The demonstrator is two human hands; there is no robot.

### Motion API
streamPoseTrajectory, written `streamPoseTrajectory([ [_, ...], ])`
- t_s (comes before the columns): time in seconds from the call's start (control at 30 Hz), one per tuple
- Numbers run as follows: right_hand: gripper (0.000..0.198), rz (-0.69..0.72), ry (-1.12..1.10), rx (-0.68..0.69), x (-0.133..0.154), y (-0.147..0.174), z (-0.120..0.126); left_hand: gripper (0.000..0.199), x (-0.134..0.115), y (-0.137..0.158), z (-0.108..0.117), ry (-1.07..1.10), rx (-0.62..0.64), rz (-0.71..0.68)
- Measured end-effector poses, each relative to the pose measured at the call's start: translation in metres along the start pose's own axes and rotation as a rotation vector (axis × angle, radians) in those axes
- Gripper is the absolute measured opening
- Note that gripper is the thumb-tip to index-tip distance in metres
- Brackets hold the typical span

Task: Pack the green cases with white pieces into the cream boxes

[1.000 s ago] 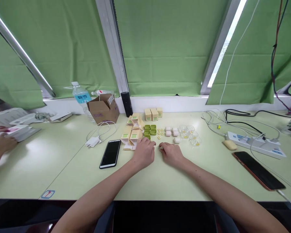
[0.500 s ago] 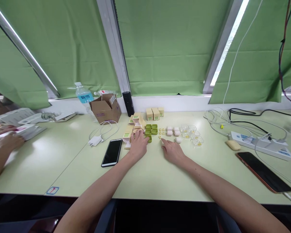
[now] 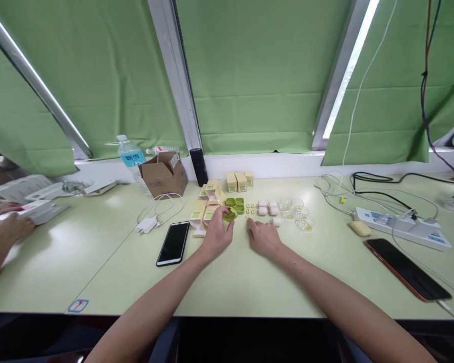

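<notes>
The left hand (image 3: 218, 233) holds one small green tray (image 3: 230, 215), pinched at its near left side between thumb and fingers. The tray is tilted and appears raised off the table (image 3: 245, 287). Half a second ago the same hand was spread over this tray while it lay at the near end of its group; it is now picked up, and the other green trays (image 3: 239, 208) remain grouped just beyond. The right hand (image 3: 265, 237) has altered less: the index finger, extended a moment ago toward the nearest small yellow piece, is now drawn in, with the fingertips curled beside that spot. Whether they pinch a yellow piece cannot be told. The remaining yellow pieces (image 3: 252, 212) lie between the green trays and the pale pink blocks (image 3: 263, 205); the clear containers (image 3: 305, 223) stand to the right of the blocks. Opened cartons (image 3: 197, 210) sit beside the left hand, near the phone (image 3: 173, 243). In this inspector's judgement, picking up the tray is complete, while nothing visible shows a part fitted into it.
</notes>
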State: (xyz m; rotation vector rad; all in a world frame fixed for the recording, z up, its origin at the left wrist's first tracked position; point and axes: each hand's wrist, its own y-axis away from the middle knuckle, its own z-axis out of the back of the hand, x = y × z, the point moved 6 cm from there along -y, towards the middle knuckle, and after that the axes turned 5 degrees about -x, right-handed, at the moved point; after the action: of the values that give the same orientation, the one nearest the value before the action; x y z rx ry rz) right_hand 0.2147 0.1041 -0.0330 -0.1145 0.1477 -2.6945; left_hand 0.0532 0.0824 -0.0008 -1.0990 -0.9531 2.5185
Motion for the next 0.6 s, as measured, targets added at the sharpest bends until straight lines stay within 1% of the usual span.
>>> streamPoseTrajectory([
  [0.1, 0.038, 0.010, 0.001, -0.034, -0.0003, 0.0036, 0.0016, 0.037, 0.0029, 0.0018, -0.0014, 0.022, -0.002, 0.028],
  [0.2, 0.034, 0.023, 0.026, -0.069, 0.0006, 0.0060, 0.0040, 0.038, 0.0040, 0.0041, -0.0045, 0.024, 0.023, 0.040],
  [0.4, 0.038, 0.053, 0.044, -0.064, 0.0009, 0.0043, 0.0043, 0.039, 0.0012, 0.0067, -0.0057, -0.023, 0.032, 0.032],
  [0.6, 0.039, 0.105, 0.009, -0.059, -0.0008, 0.0029, 0.0040, 0.039, -0.0056, 0.0067, -0.0051, -0.060, 0.045, -0.036],
])
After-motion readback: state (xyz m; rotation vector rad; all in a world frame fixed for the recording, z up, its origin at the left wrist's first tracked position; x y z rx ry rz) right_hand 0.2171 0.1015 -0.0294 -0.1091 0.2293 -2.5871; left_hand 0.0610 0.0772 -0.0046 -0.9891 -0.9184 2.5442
